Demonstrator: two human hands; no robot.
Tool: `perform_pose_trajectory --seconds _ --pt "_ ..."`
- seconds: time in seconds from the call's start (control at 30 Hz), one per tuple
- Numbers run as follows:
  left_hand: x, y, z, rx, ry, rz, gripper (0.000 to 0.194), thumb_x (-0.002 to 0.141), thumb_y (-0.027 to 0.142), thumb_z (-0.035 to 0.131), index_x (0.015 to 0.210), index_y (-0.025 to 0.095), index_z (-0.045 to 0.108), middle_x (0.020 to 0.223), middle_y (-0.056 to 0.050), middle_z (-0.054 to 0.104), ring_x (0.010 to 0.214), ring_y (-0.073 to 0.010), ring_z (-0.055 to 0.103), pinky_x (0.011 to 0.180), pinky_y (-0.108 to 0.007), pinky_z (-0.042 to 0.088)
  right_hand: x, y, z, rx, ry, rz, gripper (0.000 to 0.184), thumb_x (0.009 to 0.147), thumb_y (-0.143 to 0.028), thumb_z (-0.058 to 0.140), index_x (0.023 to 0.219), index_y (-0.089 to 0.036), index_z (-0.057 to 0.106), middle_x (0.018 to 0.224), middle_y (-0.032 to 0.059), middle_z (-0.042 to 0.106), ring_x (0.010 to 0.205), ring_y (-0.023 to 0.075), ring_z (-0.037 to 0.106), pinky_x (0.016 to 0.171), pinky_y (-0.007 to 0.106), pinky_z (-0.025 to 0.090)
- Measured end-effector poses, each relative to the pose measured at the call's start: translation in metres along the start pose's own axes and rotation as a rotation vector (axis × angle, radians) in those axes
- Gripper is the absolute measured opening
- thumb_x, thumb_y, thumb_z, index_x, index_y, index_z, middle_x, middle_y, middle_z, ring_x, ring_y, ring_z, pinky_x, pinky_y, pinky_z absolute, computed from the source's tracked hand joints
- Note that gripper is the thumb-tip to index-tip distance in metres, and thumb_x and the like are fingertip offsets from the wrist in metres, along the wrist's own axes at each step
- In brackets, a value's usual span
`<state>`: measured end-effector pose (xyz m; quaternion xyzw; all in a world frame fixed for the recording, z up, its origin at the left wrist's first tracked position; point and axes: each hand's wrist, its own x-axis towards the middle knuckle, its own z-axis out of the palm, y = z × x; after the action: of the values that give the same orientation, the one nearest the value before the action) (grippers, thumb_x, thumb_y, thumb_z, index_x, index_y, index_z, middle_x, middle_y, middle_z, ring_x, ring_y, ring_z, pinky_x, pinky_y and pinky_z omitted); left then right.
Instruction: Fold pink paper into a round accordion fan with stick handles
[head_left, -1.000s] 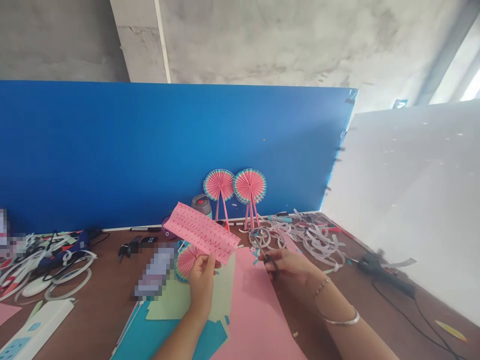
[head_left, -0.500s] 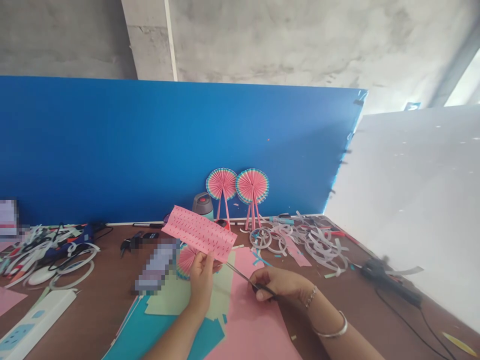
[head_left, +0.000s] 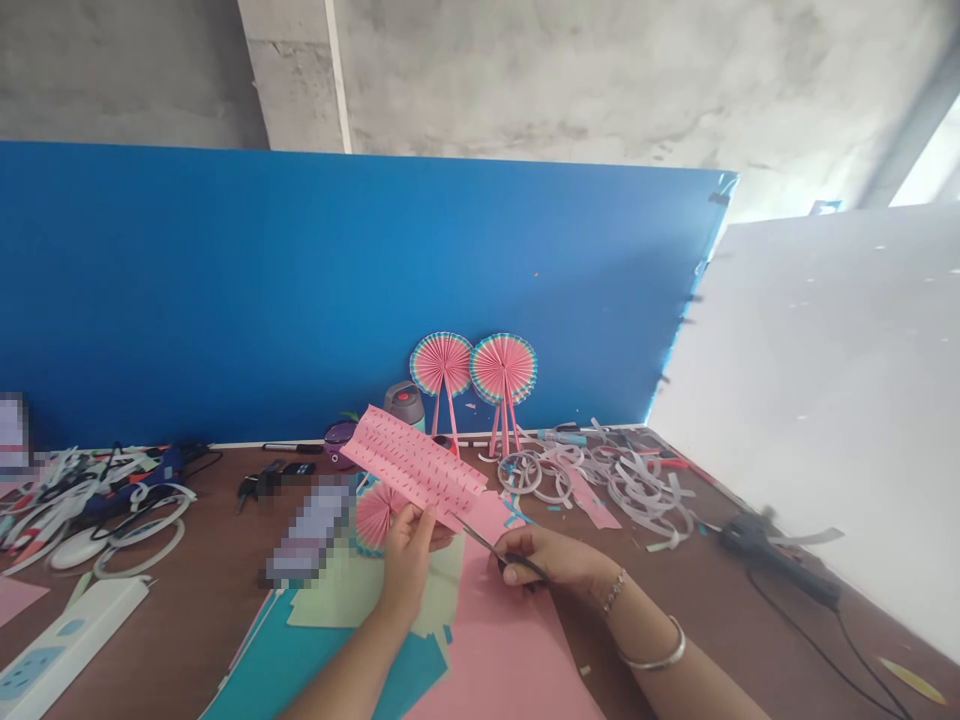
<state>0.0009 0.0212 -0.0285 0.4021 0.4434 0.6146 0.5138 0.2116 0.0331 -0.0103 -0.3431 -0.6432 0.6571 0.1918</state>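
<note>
- While the left hand (head_left: pixel 407 560) pinches the lower edge of the patterned pink paper (head_left: pixel 412 462) between thumb and fingers, the right hand (head_left: pixel 551 562) is closed on the handles of the scissors (head_left: pixel 486 543).
- Patterned pink paper: held up above the desk (head_left: pixel 187 610), mid-view. Long axis diagonal, upper left to lower right; rows of small red dashes on the visible face. Slightly curved, not flat.
- Scissors: long axis also diagonal, blades pointing up-left, handles down-right in the fist. Tip at the paper's lower right edge; can't tell whether the blades have it between them.
- Under the hands: large pink sheet (head_left: pixel 506 640), its long side running toward the wearer; green sheets (head_left: pixel 337 592) left of it, overlapping the teal sheet (head_left: pixel 300 650).
- Pleated rosette (head_left: pixel 375 515) lies behind the left hand, partly hidden.
- Left paper fan (head_left: pixel 441 364) and right paper fan (head_left: pixel 503 369) stand upright side by side by the blue panel (head_left: pixel 300 270), round heads up, pink legs down.
- Grey-lidded bottle (head_left: pixel 404 400) just left of the fans, partly behind the patterned paper.
- Loose curled strips (head_left: pixel 637 490) heaped right of the fans.
- White power strip (head_left: pixel 71 640) near left, slanting up-right.
</note>
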Motion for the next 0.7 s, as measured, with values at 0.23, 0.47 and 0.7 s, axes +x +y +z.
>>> perform_pose_trajectory --seconds 0.23,0.47,0.7 --pt "-0.0019 0.0039 0.0019 0.005 0.004 -0.010 0.036 0.069 0.049 0.065 0.078 0.015 0.058 0.076 -0.006 0.072 0.071 -0.0201 0.069 0.067 -0.031 0.055 0.0008 0.0016 -0.0006 -0.007 -0.010 -0.015 0.042 0.061 -0.046 0.078 0.082 -0.011 0.067 0.059 -0.0038 0.051 0.050 0.0057 0.043 0.047 0.017 0.037" --pt "-0.0022 0.0049 0.0029 0.005 0.013 -0.016 0.038 0.068 0.051 0.065 0.077 0.015 0.059 0.074 -0.007 0.072 0.070 -0.0208 0.069 0.064 -0.031 0.055 0.0009 -0.0025 0.0021 0.011 0.004 0.001 0.043 0.058 -0.047 0.079 0.080 -0.012 0.067 0.059 -0.0040 0.051 0.049 0.0052 0.042 0.046 0.017 0.036" --pt "-0.0020 0.0035 0.0024 -0.009 0.001 -0.018 0.035 0.070 0.049 0.064 0.078 0.015 0.059 0.075 -0.006 0.072 0.070 -0.0198 0.069 0.068 -0.031 0.055 0.0013 -0.0012 0.0006 -0.008 0.011 0.000 0.045 0.058 -0.048 0.078 0.081 -0.011 0.067 0.060 -0.0040 0.050 0.050 0.0048 0.042 0.045 0.017 0.032"
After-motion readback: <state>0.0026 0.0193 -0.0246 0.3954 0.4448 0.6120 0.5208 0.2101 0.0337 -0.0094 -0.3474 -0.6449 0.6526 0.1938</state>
